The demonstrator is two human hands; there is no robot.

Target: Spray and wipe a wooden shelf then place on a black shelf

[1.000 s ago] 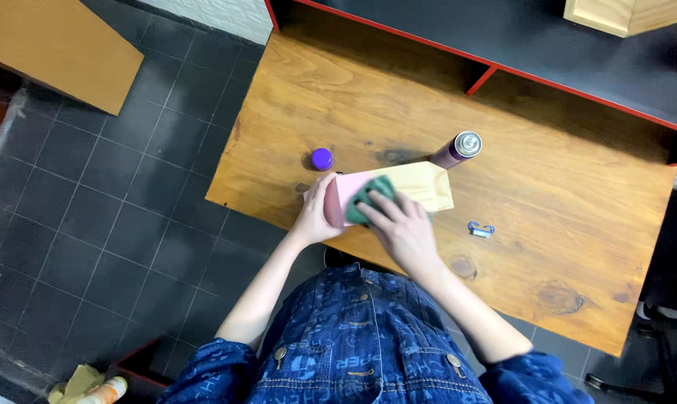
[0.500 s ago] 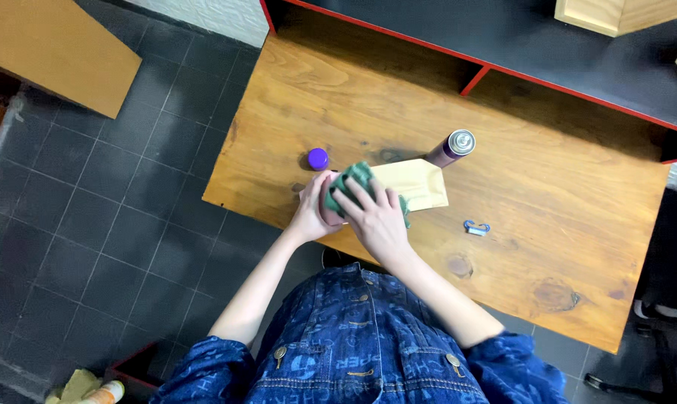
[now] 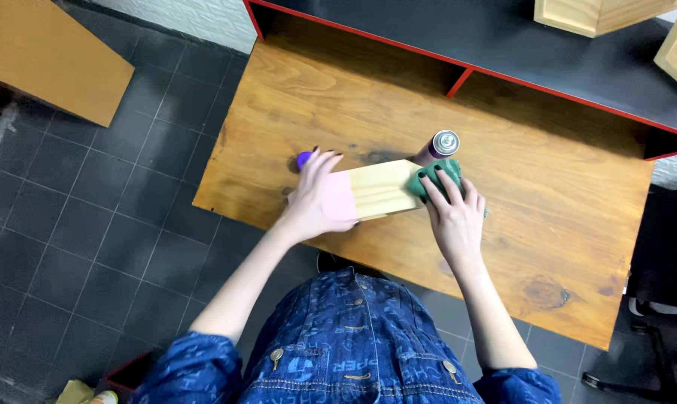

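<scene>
The right hand (image 3: 452, 213) has slid the green cloth (image 3: 432, 183) to the wooden block's (image 3: 372, 191) right end, fingers pressing it; the left hand (image 3: 316, 196) is lying flat on the pink end, beside a spray can (image 3: 439, 146) on the worktop (image 3: 503, 217).

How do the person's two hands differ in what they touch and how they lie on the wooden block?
The left hand lies spread on the pink-painted end of the wooden block; the right hand presses a green cloth against its bare end. The left touches wood directly; the right only through cloth. Both have dark-painted nails.
</scene>
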